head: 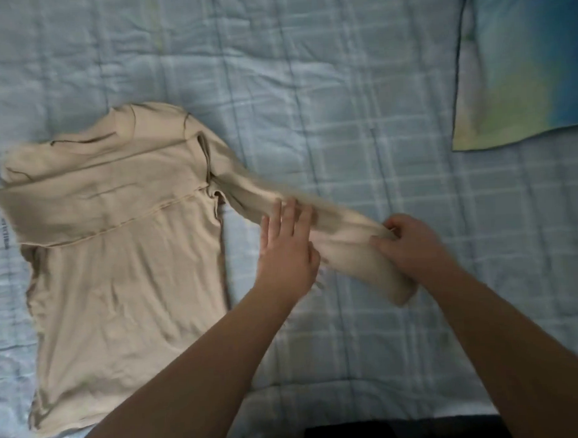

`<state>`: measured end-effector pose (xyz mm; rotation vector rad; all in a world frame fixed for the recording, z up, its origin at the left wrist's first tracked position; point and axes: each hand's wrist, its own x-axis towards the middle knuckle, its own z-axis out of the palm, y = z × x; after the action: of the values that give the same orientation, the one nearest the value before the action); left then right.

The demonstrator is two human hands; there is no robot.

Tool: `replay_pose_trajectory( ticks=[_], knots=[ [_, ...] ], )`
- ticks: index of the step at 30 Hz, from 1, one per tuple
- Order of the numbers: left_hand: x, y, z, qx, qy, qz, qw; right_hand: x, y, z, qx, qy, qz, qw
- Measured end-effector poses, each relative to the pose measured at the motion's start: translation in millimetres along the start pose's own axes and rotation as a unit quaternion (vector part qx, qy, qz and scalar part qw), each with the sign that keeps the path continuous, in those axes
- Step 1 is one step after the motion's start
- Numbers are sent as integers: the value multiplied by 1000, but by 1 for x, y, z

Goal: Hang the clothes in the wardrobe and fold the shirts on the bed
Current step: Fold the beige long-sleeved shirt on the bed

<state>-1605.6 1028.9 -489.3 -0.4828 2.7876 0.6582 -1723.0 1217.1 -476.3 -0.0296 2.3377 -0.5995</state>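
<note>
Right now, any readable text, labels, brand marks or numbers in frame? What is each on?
No text can be read.
beige shirt: no print or tag showing.
bedspread: dark marks along its left edge, too blurred to tell whether they are lettering.
pillow: colour only, no lettering visible.

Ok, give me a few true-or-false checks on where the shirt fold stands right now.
1. The beige shirt lies spread on the bed cover. True.
2. The right hand grips the end of the shirt's outstretched sleeve. True.
3. The left hand holds a hanger. False: its straight fingers rest on the sleeve, and no hanger is in view.
4. The pillow lies on top of the shirt. False: it lies apart from the shirt, at the upper right of the bed.
</note>
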Motion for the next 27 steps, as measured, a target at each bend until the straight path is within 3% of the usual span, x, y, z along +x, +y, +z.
replay_pose_trajectory(
  ticks=[8, 14, 18, 21, 27],
  knots=[
    [82, 55, 22, 34, -33, 46, 998, 80, 18, -84, -16, 84, -42, 995],
    [112, 69, 33, 64, -57, 40, 996, 105, 34, -84, 69, 145, 23, 987],
    [127, 59, 26, 49, -6, 17, 999, 98, 40, -68, 155, 177, 108, 966],
    [149, 41, 8, 13, 23, -1, 1000, 89, 39, -56, 164, 168, 146, 961],
    [177, 17, -11, 22, -54, 15, 998, 85, 29, -43, 148, 144, 103, 973]
  ],
)
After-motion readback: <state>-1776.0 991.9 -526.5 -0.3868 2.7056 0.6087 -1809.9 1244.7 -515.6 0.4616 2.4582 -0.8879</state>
